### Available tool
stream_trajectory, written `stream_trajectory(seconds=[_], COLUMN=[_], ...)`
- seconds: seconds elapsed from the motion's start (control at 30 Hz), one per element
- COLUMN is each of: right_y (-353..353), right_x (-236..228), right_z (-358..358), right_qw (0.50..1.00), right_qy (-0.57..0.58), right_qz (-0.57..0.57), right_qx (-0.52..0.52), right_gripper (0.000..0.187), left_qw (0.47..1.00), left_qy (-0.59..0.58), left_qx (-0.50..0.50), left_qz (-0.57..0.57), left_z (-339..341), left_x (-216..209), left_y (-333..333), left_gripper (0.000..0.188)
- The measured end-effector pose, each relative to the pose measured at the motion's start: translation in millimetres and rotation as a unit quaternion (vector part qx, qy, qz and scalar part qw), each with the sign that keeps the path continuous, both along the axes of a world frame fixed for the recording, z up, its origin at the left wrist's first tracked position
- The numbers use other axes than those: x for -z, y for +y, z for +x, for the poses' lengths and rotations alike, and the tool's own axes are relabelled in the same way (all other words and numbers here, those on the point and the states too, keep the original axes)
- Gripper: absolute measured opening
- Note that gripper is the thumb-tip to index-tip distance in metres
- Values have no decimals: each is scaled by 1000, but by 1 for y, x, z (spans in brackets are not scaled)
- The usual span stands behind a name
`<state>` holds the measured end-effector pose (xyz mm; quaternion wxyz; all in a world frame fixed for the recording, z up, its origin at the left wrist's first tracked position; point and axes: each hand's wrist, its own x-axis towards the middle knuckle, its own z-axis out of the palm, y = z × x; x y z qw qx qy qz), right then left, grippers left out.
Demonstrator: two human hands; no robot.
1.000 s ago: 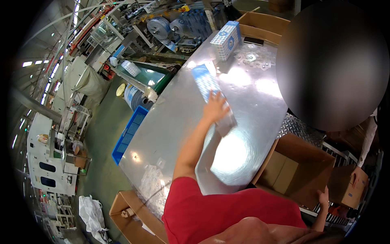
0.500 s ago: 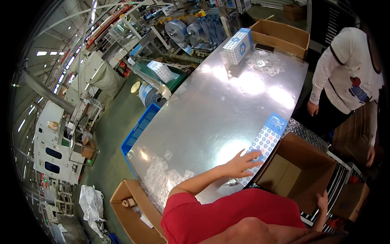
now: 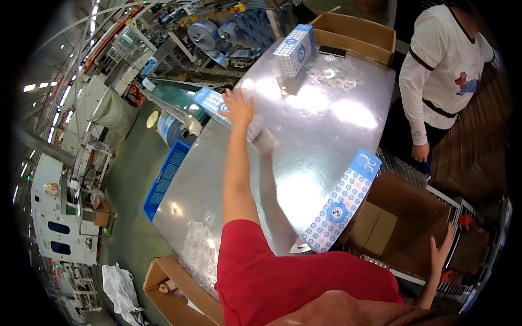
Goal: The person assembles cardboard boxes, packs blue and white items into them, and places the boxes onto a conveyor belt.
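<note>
My left hand (image 3: 237, 110) reaches to the far left edge of the metal table (image 3: 217, 168). Its fingers are spread over a blue-and-white patterned pack (image 3: 207, 100), which lies at the table edge beside the green chute (image 3: 182, 96). My palm hides part of that pack. At the near right, a second pack with a round animal-face print (image 3: 340, 204) lies along the table edge, next to an open cardboard carton (image 3: 405, 212). My right hand (image 3: 441, 247) is at the carton's right side, fingers stretched out and holding nothing.
An upright pack (image 3: 295, 51) stands at the table's far end near clear plastic pieces (image 3: 331, 72), a dark phone (image 3: 331, 51) and a carton (image 3: 353, 32). More clear pieces (image 3: 198, 250) lie near left. A person in white (image 3: 440, 70) stands at the right.
My left hand has moved from the near-right pack to the pack at the far left, which has come from the chute to the table edge. My right hand's fingers have straightened upward.
</note>
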<state>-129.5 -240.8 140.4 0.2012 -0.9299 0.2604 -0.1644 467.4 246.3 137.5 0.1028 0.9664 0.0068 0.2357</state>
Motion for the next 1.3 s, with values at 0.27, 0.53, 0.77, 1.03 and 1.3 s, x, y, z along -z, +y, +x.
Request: stream_trajectory(seconds=[0.27,0.53,0.77,1.03,1.3], right_y=[114,185,177,-27,7], right_x=[-54,4,-54,-1,27], right_z=[219,298,218,-2,-65], right_qw=[908,723,793,644,39], right_qy=[49,61,-155,-358,-571], right_qz=[-98,-194,-154,676,818], right_qx=[-404,-660,-568,5,-58], right_gripper=[78,66,52,64,47], left_qw=[959,901,918,822,631], left_qy=[158,215,255,-67,274], left_qx=[235,369,301,560,715], left_qz=[17,69,35,-73,-128], left_z=[-94,-270,-233,-259,-326], left_x=[41,-14,9,-8,7], left_y=[9,1,-47,-93,-218], left_gripper=[33,59,87,89,80])
